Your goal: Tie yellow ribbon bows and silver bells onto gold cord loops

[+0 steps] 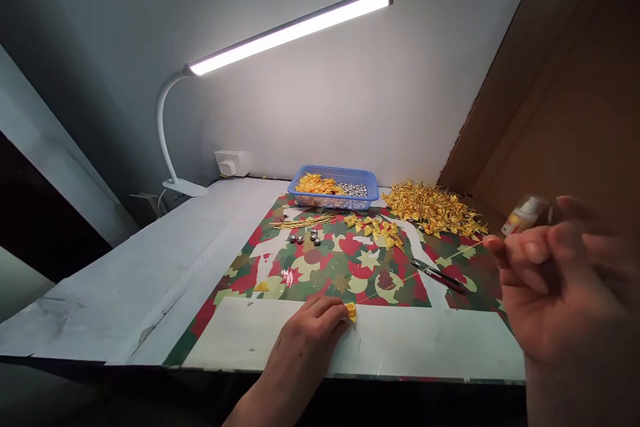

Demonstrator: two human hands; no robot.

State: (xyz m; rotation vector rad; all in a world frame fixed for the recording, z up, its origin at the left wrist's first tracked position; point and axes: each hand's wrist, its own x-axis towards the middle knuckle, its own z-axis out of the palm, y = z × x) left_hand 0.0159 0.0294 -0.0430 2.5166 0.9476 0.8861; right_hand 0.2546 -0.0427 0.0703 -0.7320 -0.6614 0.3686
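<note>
My left hand [313,333] rests on the pale strip at the table's front, fingers closed on a small yellow ribbon bow [352,311] that pokes out past the fingertips. Raised at the right, my right hand [555,287] pinches a thin gold cord [463,251]. The cord slants down leftward toward the bow; whether it joins the bow I cannot tell. Partly blurred, the right fingers hide the cord's end. Beneath the cord lie black-handled tweezers or scissors [439,275], their kind unclear. A flat yellow ribbon piece [261,287] lies left of my left hand.
A blue basket [377,197] holds yellow bows and silver bells. Gold cords [305,221], several bells [300,239], loose bows [383,233] and a heap of corded bows [433,207] lie on the patterned sheet. A small bottle [523,215], cardboard [555,100] and lamp [290,32] stand around.
</note>
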